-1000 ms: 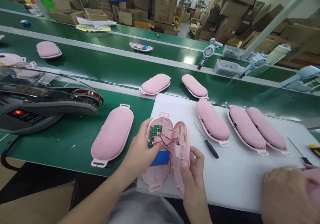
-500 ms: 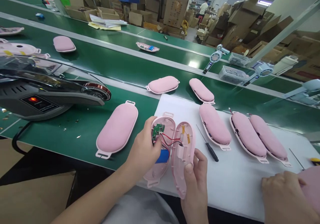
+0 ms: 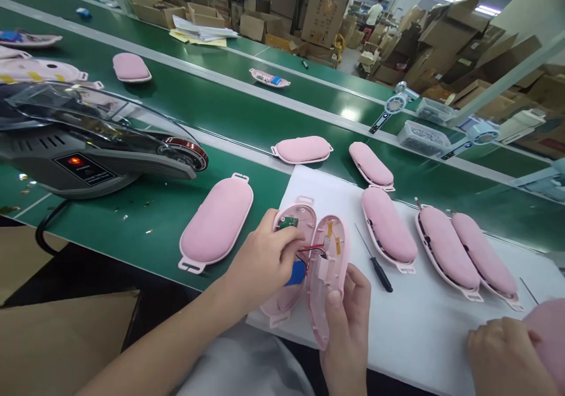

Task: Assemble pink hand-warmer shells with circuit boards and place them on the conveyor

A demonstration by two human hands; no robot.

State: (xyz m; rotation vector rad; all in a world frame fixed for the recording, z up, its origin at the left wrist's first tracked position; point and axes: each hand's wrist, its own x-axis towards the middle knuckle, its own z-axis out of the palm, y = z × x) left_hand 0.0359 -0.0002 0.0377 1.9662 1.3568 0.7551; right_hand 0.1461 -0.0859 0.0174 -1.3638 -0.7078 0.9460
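A pink case lies opened into two shells joined by red and black wires (image 3: 312,248). The left shell (image 3: 304,213) holds a green circuit board (image 3: 289,222) and a blue block (image 3: 296,272). My left hand (image 3: 269,255) is over this shell, thumb and fingers pinched together by the wires; what is between the fingertips is too small to name. The right shell (image 3: 318,308) has amber tape and a white piece inside. My right hand (image 3: 346,313) grips that shell's outer edge, thumb on the near rim.
A screwdriver (image 3: 380,273) and several closed pink cases (image 3: 388,225) rest on the white mat (image 3: 397,337). Another person's hand (image 3: 507,349) holds a pink piece at right. A grey machine (image 3: 97,155) with a red light stands left.
My left hand's fingers have moved from the circuit board's edge to the wires, now partly covering the board. The view has shifted slightly, so the surroundings appear farther right.
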